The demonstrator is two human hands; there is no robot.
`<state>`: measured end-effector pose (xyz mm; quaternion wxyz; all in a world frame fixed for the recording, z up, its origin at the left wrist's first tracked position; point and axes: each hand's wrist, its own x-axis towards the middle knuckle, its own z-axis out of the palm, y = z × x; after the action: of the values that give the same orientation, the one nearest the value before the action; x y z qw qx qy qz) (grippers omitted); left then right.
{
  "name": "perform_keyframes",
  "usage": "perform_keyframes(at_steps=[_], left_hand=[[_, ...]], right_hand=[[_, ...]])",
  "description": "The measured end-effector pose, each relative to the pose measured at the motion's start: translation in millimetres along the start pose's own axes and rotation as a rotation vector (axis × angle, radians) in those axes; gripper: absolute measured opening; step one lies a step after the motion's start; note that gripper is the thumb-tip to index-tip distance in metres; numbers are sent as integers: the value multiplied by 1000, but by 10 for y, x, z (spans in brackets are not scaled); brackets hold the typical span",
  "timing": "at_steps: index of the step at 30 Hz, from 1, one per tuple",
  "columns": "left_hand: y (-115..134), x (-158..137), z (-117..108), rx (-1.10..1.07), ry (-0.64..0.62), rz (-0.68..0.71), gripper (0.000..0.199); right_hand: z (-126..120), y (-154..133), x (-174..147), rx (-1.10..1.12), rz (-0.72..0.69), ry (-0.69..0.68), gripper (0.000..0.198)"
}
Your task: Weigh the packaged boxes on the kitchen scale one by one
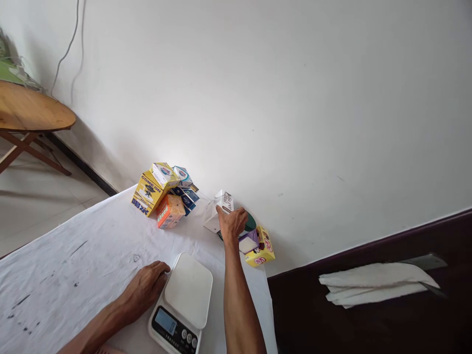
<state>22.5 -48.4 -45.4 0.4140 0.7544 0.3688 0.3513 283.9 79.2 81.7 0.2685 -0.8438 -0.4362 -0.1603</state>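
My right hand (232, 222) reaches to the far side of the table, its thumb and fingers around part of a white box (213, 221) with dark lettering. Its fingertips are partly hidden behind the hand. Right beside that hand sits a dark green round object (250, 222), partly covered. My left hand (149, 280) lies on the white cloth with its fingers stretched toward the edge of a white kitchen scale (190, 290), holding nothing. The scale's plate is bare and its display is lit.
At the table's far left stand a yellow box (147, 194), an orange box (170, 211), dark blue packs (189, 199) and small white-and-yellow boxes (164, 174). A purple-and-white pack (249, 242) and another yellow box (261, 248) sit near the right edge. A wall (295, 123) rises behind.
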Motion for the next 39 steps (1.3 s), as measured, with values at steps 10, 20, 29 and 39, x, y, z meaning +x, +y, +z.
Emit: perform_keyframes(at_steps=[10, 20, 29, 39], left_hand=[[46, 21, -22, 17, -40, -20, 30], [73, 10, -30, 75, 2, 33, 27], [24, 10, -19, 82, -19, -9, 27], [45, -1, -72, 93, -61, -1, 29]], right_hand=[[225, -149, -25, -1, 146, -94, 68], [0, -102, -204, 193, 260, -86, 66], [-1235, 633, -1178, 577, 117, -117, 84], [-1466, 964, -1980, 749, 73, -380, 80]])
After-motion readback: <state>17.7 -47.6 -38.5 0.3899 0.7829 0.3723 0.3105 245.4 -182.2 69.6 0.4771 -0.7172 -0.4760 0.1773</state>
